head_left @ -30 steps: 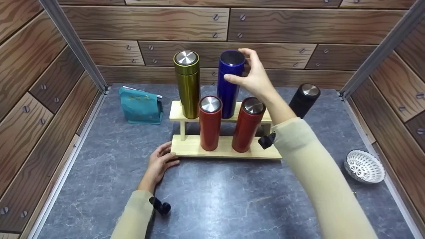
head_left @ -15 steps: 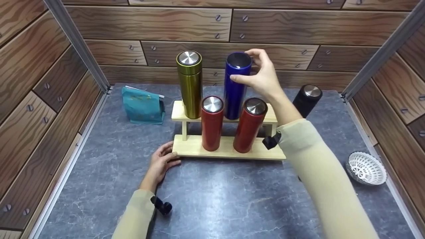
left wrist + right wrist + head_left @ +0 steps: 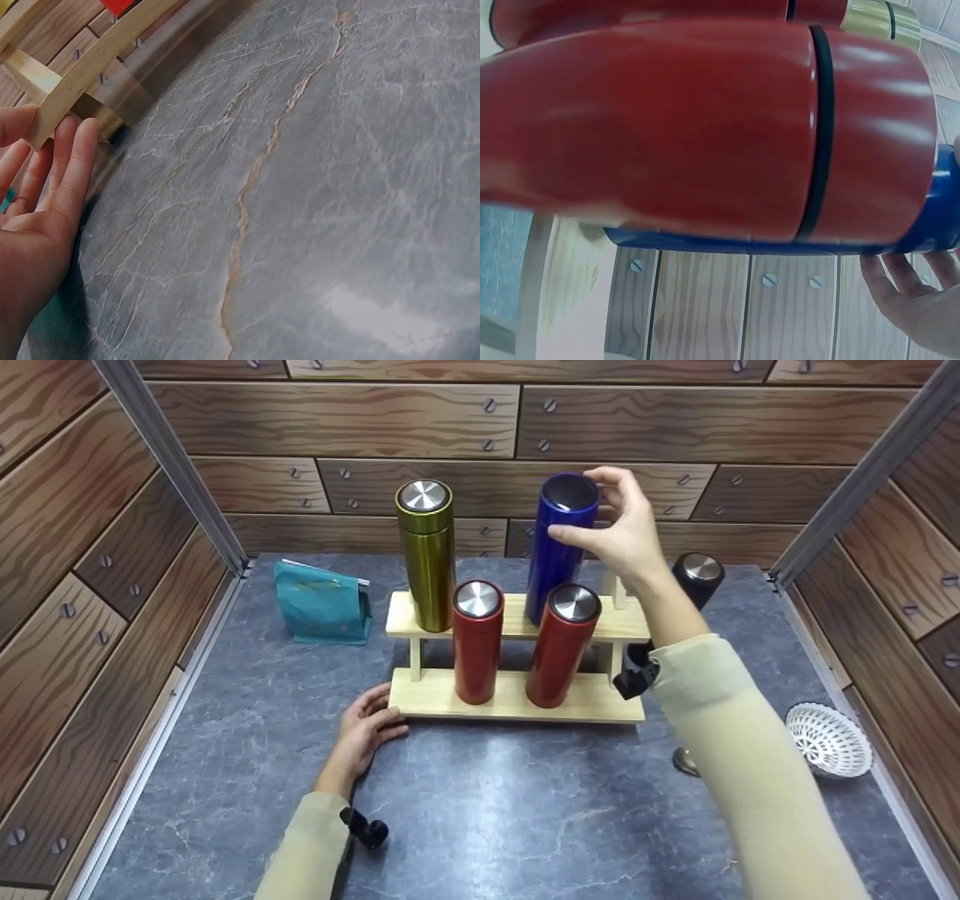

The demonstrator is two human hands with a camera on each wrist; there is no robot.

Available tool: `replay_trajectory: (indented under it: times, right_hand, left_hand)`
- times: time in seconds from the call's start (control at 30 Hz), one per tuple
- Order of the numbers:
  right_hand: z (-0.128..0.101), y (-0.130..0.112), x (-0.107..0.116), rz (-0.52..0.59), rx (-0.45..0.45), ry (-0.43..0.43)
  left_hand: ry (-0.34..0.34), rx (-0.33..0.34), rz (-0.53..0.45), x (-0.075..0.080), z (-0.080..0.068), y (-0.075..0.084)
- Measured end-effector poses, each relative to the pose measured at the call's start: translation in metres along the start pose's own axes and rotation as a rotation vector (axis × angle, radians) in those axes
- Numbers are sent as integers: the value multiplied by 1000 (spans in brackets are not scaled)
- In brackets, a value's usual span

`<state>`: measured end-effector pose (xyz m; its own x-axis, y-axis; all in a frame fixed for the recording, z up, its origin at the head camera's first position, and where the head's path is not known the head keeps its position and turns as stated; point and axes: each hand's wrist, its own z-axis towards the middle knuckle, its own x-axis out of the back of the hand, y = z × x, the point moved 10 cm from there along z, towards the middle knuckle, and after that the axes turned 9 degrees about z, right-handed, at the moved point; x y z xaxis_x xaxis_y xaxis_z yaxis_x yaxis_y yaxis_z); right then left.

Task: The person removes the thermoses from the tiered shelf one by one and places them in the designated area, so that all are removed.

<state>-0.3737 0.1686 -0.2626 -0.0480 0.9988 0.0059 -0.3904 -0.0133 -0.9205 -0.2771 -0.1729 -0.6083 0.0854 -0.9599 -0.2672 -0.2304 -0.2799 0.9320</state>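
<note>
My right hand (image 3: 630, 536) grips a blue thermos bottle (image 3: 556, 555) near its dark lid, thumb in front and fingers behind. The bottle stands nearly upright, its base right at the upper shelf of a two-tier wooden rack (image 3: 420, 697). My left hand (image 3: 364, 727) pinches the rack's lower left corner, with the thumb over the board and fingers beneath, as the left wrist view shows. On the lower shelf are two red thermos bottles, one on the left (image 3: 478, 660) and one on the right (image 3: 556, 664). An olive-gold thermos bottle (image 3: 429, 570) occupies the upper shelf's left end.
Behind my right forearm stands a black thermos bottle (image 3: 699, 577). A white openwork basket (image 3: 829, 739) sits at the right, and a small, shiny round object (image 3: 685, 761) is partly hidden by the sleeve. At the back left is a teal bag (image 3: 322, 604). Wood-patterned panels enclose the table.
My right hand has carried the blue thermos bottle to the right along the upper shelf, away from the olive-gold one. My left hand keeps its hold on the rack's corner.
</note>
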Motion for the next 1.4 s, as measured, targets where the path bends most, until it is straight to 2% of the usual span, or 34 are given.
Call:
replay_trajectory:
  times: [0.43,0.93,1.4]
  right_hand:
    - [-8,-3,34,0,-1,66]
    - [-24,-5,69,111,23,149]
    - [-42,-12,98,130,25,207]
  left_hand:
    - [7,7,10,0,1,0]
    - [-4,-3,7,0,1,0]
    - [-7,-7,3,0,1,0]
